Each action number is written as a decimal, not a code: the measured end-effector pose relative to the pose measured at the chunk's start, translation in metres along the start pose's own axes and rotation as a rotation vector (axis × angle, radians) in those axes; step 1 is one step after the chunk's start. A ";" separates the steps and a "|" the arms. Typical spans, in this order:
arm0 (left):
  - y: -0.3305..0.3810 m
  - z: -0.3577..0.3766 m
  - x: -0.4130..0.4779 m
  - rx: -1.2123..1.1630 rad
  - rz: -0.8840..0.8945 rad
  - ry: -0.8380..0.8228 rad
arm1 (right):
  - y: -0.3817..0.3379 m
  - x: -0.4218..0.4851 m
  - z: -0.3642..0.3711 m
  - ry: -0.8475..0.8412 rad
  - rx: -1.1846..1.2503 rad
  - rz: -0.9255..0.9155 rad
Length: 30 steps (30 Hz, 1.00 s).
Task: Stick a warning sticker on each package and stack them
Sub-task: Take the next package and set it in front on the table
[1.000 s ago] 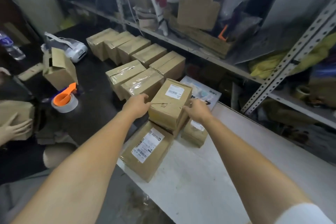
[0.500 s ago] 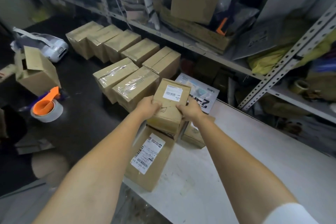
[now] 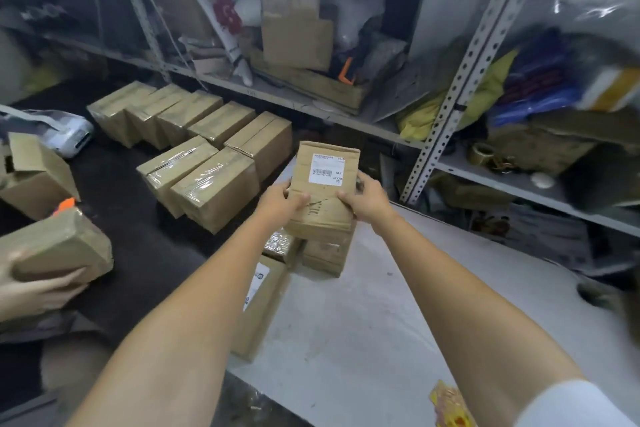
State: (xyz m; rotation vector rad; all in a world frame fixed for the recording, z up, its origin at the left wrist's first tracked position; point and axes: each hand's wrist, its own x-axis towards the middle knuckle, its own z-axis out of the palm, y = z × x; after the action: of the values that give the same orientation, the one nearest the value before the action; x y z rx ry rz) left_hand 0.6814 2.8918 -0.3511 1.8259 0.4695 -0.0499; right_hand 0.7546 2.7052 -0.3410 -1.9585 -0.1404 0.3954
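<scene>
A brown cardboard package [image 3: 323, 191] with a white barcode label sits in both my hands above the white table [image 3: 363, 340]. My left hand [image 3: 282, 199] grips its left edge, thumb on top. My right hand [image 3: 365, 199] grips its right edge. Its far end tilts up. Under it stands a smaller brown package [image 3: 325, 255], and a flat labelled package [image 3: 263, 305] lies at the table's left edge under my left forearm. A yellow and red sticker sheet [image 3: 450, 406] lies at the table's near edge.
Several taped cardboard boxes [image 3: 207, 156] stand in rows on the dark surface to the left. Another person's hand [image 3: 38, 291] holds a package [image 3: 59, 246] at far left. A label printer [image 3: 69, 135] and an open box [image 3: 34, 173] sit beyond. Cluttered metal shelving [image 3: 460, 87] rises behind.
Both hands closed on the labelled package and raised it off the stack, tipping its far end up. The camera view shifted right. The other person's package came into view at left.
</scene>
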 end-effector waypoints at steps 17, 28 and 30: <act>0.040 0.320 -0.131 0.089 -0.038 -0.113 | 0.178 -0.156 -0.265 0.083 0.085 0.069; -0.004 0.418 -0.169 0.112 -0.152 -0.312 | 0.270 -0.225 -0.304 0.165 0.068 0.243; -0.012 0.429 -0.172 0.135 -0.169 -0.353 | 0.282 -0.236 -0.305 0.182 0.059 0.302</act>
State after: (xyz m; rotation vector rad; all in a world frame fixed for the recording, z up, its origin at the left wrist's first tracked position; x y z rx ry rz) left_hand 0.6067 2.4463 -0.4484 1.8549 0.3742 -0.5215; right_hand 0.6131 2.2592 -0.4370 -1.9498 0.2845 0.4095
